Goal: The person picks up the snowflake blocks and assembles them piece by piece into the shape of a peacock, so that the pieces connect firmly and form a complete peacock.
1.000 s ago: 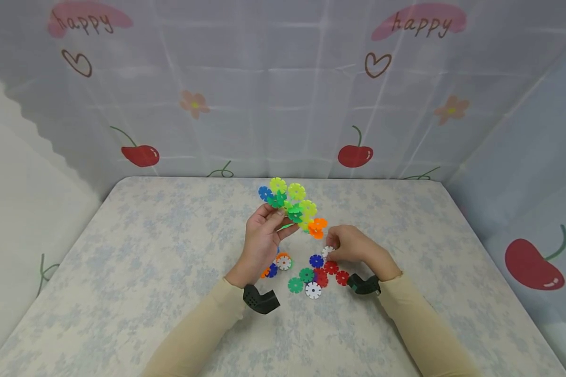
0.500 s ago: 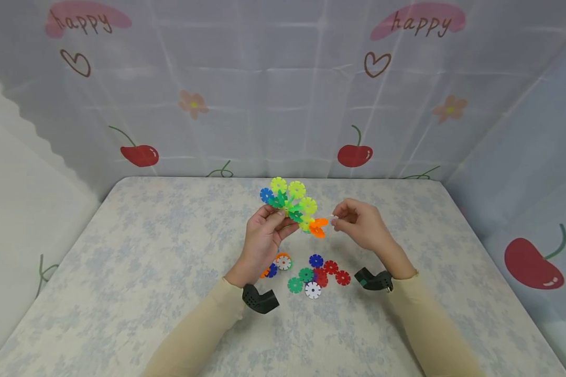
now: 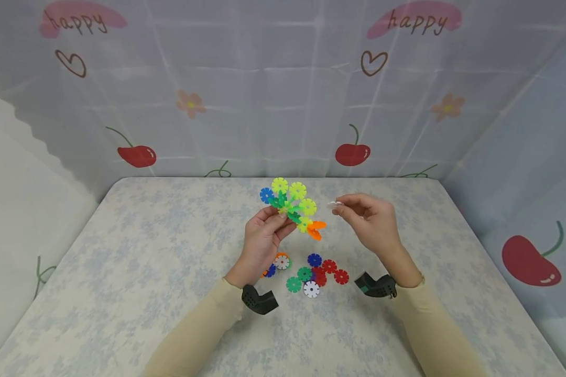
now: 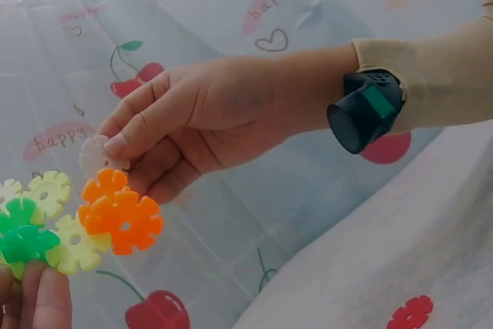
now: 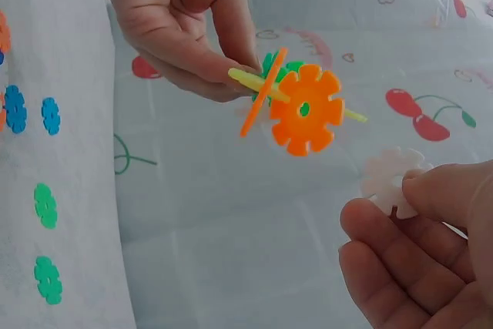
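Note:
In the head view my left hand [image 3: 264, 238] pinches a build of interlocking snowflake discs [image 3: 307, 207] above the table. It joins yellow, green and blue discs, with two orange discs [image 5: 316, 132] at its right end. To the right of it, my right hand [image 3: 374, 225] holds a white snowflake disc [image 3: 334, 204] between thumb and fingers. In the right wrist view that white disc [image 5: 389, 173] is apart from the orange discs, its slotted rim facing them. The left wrist view shows it overlapping the orange end, partly hidden by the thumb.
Loose discs lie on the table [image 3: 146, 272] below the hands: several red ones [image 3: 329, 266], a blue one [image 3: 314, 260], green ones [image 3: 293, 284] and a white one [image 3: 311, 289]. A small mixed group [image 3: 281, 262] sits beside my left wrist. A printed curtain [image 3: 273, 104] hangs behind the table.
My right hand has picked the white disc up off the table and raised it to the right of the build. The left hand keeps its hold, with the build slightly turned.

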Available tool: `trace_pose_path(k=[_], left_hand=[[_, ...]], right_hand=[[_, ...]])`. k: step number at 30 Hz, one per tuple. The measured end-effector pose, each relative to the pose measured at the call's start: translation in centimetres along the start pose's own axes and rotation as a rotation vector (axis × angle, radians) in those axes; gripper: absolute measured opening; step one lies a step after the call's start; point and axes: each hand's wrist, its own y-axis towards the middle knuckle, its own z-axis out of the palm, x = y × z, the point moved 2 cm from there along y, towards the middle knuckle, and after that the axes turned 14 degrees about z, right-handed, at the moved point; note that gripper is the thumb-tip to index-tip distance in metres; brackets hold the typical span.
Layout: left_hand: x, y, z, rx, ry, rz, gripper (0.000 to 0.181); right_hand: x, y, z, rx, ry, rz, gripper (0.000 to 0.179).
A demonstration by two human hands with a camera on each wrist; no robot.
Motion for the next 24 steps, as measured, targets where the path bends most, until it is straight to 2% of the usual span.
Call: trace_pose_path(k=[5, 9, 16, 24], left_hand=[[0.08, -0.01, -0.03, -0.002, -0.024, -0.003, 0.014], [0.04, -0.14, 0.09, 0.013, -0.045, 0.004, 0.016], [0.02, -0.41, 0.35, 0.036, -0.031, -0.004, 0.016], [0.04, -0.42, 0.3, 0.043, -0.005, 0.015, 0.015]], right_hand=[[0.41, -0.22, 0.15, 0.015, 0.019, -0.035, 0.014], [0.59, -0.34, 0.33, 0.036, 0.039, -0.108, 0.018], [0.63, -0.46, 0.64, -0.001, -0.032, -0.244, 0.024], [0.69, -0.5, 0.8, 0.007, 0.007, -0.301, 0.025]])
